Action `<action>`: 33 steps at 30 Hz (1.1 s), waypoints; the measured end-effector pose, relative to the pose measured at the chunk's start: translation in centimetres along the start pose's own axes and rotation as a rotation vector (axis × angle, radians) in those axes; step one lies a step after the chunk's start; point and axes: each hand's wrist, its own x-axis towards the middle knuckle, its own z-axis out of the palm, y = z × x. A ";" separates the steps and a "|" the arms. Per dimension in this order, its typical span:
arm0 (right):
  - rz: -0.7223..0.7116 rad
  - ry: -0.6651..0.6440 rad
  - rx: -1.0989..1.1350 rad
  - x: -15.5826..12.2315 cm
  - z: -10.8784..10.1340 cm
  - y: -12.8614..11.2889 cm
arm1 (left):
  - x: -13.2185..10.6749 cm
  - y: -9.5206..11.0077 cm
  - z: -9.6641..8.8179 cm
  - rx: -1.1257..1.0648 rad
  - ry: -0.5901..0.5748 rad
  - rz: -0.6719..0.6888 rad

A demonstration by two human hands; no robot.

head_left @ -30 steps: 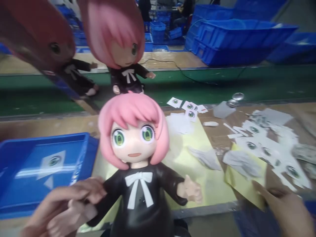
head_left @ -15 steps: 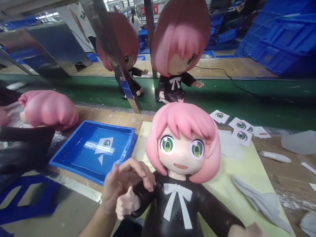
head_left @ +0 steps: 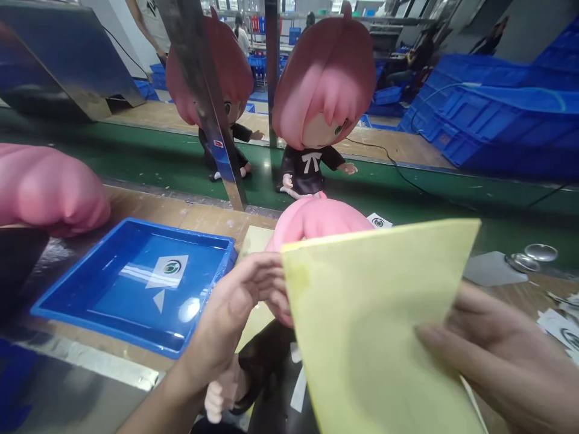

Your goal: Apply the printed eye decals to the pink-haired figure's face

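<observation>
My right hand [head_left: 502, 355] grips a stiff yellow sheet of paper [head_left: 384, 301] by its right side, thumb on the near face. The sheet stands tilted in front of the pink-haired figure [head_left: 321, 217], hiding its face and most of its body. Part of its black dress, white ribbon and one small hand still show. At the sheet's left edge is my left hand [head_left: 239, 307], fingers stretched out and thumb apart. Its fingertips are beside the figure's hair; whether they touch hair or sheet I cannot tell.
A blue tray [head_left: 136, 337] of water on the left holds an eye decal [head_left: 169, 269] and a small white scrap. Two similar figures [head_left: 323, 90] sit behind a metal post [head_left: 203, 90]. Blue crates [head_left: 511, 120] are stacked at back right. Paper eye decals [head_left: 561, 328] lie at far right.
The yellow sheet has come up in front of the figure, held by my right hand, which was out of view before. My left hand has risen slightly. The view has shifted.
</observation>
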 end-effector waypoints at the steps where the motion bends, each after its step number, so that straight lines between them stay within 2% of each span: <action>1: 0.028 -0.064 0.047 0.6 0.7 -0.5 | 0.2 0.3 0.2 0.020 -0.008 -0.007; 4: 0.056 -0.228 0.157 2.1 2.5 -1.1 | 0.6 1.0 0.9 0.182 0.066 -0.053; 7: 0.058 -0.277 0.164 2.6 3.1 -0.7 | 0.9 1.6 1.4 0.283 0.149 -0.086; 10: 0.009 -0.274 0.025 2.6 2.5 -0.4 | 1.3 1.9 1.6 0.293 0.152 -0.117; 12: -0.132 -0.196 -0.110 2.7 2.1 -0.4 | 1.6 1.9 1.5 0.338 0.137 -0.154; 14: -0.249 -0.052 -0.190 2.7 2.2 -0.5 | 1.7 1.6 1.3 0.401 0.085 -0.220; 17: -0.216 0.153 -0.172 2.4 3.1 -0.6 | 1.6 0.9 0.9 0.479 0.030 -0.331; 19: -0.157 0.228 -0.171 2.2 3.6 -0.4 | 1.3 0.5 0.7 0.512 0.042 -0.376; 21: -0.124 0.252 -0.182 2.1 3.5 -0.2 | 1.0 0.2 0.5 0.534 0.079 -0.375; 25: -0.105 0.207 -0.189 2.2 2.9 0.3 | 0.8 0.0 0.3 0.601 0.120 -0.312; 29: -0.111 0.345 -0.256 2.0 3.4 0.2 | 1.0 0.2 0.1 0.764 0.102 -0.245; 33: -0.108 0.386 -0.333 1.9 3.9 0.1 | 1.2 0.2 0.0 0.681 0.114 -0.254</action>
